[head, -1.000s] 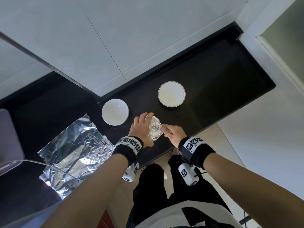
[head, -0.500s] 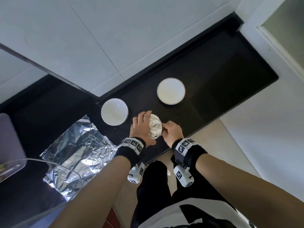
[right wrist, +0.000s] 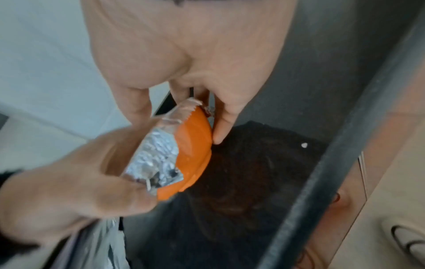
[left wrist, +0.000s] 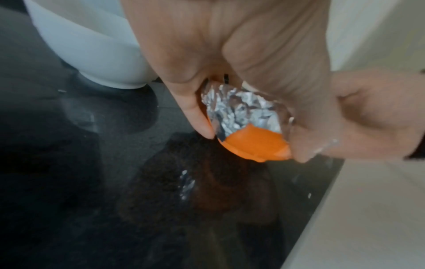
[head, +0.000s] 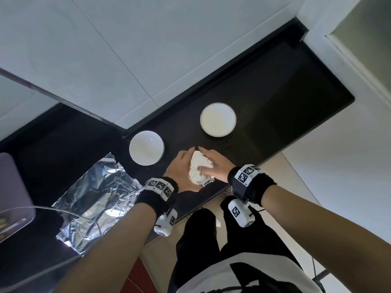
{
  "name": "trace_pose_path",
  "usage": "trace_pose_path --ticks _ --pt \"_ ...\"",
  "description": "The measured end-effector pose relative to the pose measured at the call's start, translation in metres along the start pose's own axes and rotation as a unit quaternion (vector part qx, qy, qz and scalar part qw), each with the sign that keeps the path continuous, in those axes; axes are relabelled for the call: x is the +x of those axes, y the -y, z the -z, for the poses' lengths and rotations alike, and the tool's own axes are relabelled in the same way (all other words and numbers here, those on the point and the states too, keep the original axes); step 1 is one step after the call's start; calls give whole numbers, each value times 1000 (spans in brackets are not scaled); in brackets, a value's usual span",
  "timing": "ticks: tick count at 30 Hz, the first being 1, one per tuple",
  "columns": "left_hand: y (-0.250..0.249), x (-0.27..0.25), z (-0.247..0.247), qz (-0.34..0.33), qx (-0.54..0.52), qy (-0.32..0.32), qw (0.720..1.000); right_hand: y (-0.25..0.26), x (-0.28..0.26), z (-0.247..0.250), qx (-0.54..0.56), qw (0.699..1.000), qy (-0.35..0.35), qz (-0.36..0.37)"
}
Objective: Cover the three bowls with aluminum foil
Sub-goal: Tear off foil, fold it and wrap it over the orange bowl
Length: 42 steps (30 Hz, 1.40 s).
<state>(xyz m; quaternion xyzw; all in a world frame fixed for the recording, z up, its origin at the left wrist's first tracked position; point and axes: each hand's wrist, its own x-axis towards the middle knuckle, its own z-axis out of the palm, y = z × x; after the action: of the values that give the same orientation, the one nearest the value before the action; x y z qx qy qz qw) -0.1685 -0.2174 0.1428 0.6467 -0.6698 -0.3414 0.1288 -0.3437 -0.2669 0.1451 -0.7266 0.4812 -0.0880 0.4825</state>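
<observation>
A small orange bowl with crumpled foil over its top is held between both hands near the front edge of the black counter. It is tilted and sits just above the counter. My left hand cups its left side with the fingers curled round it. My right hand lies over the foil, its thumb and fingers curving round the bowl's rim. Two white bowls stand uncovered: a plain one to the left and a gold-rimmed one behind.
A large crumpled sheet of foil lies on the counter at the left. A purple-grey object and a thin cable sit at the far left. White wall panels rise behind the counter, and the floor lies beyond its front edge.
My right hand has moved from the bowl's near right side up onto the foil, fingers spread across it. My left hand keeps its hold on the left side.
</observation>
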Motion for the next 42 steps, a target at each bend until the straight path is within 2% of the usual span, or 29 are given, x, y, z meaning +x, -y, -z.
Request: trace_pose_path --ticks 2,4,6,9,17,22,25,28,30,33,36,39,42 --pt "0 -3 0 14 -81 7 997 4 -2 3 140 990 -19 -29" --pt "-1 -7 3 29 -170 8 985 9 -8 8 236 970 -34 -41" --pt "-5 -10 7 41 -241 18 969 15 -15 11 279 959 -41 -39" --pt "-13 -14 10 41 -264 20 963 19 -24 10 337 940 -45 -41" --pt "-15 -15 14 51 -309 12 950 23 -30 1 335 939 -76 -15" --pt "-16 -15 2 55 -356 -75 930 26 -32 -2 358 929 -91 -35" --pt "-24 -15 -4 73 -389 -94 914 28 -35 -3 392 914 -98 -49" --pt "-27 -14 -12 86 -378 -118 914 26 -40 -5 433 895 -88 -64" --pt "-33 -19 -13 49 -345 -149 925 24 -45 -7 469 876 -87 -71" --pt "-47 -27 -2 -59 -295 -168 939 22 -48 -7 500 859 -78 -78" --pt "-52 -29 13 -99 -284 -92 949 25 -48 -2 488 867 -57 -79" --pt "-51 -32 16 -132 -180 -41 974 27 -46 2 448 890 -16 -80" --pt "-47 -37 12 -132 -216 -62 965 28 -44 1 415 907 -11 -74"
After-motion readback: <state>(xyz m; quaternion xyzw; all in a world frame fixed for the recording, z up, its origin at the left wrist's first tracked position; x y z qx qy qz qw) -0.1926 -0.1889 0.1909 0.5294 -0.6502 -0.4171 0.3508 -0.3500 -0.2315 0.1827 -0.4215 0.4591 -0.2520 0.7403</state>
